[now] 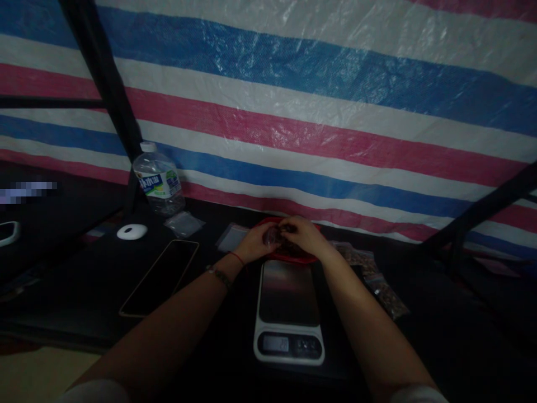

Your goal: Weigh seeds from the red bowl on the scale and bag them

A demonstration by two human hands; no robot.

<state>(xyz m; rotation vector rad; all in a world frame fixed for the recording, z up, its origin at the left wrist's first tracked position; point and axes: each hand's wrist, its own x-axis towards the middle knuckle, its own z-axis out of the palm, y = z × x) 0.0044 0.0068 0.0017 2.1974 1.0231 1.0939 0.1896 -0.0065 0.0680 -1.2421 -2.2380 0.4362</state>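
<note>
My left hand (pixel 255 242) is closed around the edge of a small clear plastic bag (pixel 272 237). The bag is over a red tray (pixel 302 260) that contains dark brown pieces (pixel 289 249), too dim to name. Fingers of my right hand (pixel 308 235) are pinched together at the bag's mouth, on what look like some of those pieces. Directly in front of the tray lies a white digital kitchen scale (pixel 288 296) with a bare metal plate and a lit display. Both hands partly cover the tray.
Filled clear bags (pixel 388 296) lie right of the tray. Flat clear bags (pixel 230 238) lie to its left, with more (pixel 184 224) near a plastic bottle (pixel 157 179). A phone (pixel 161 277) and a white oval object (pixel 132 232) are farther left. Striped sheeting (pixel 293 123) hangs behind.
</note>
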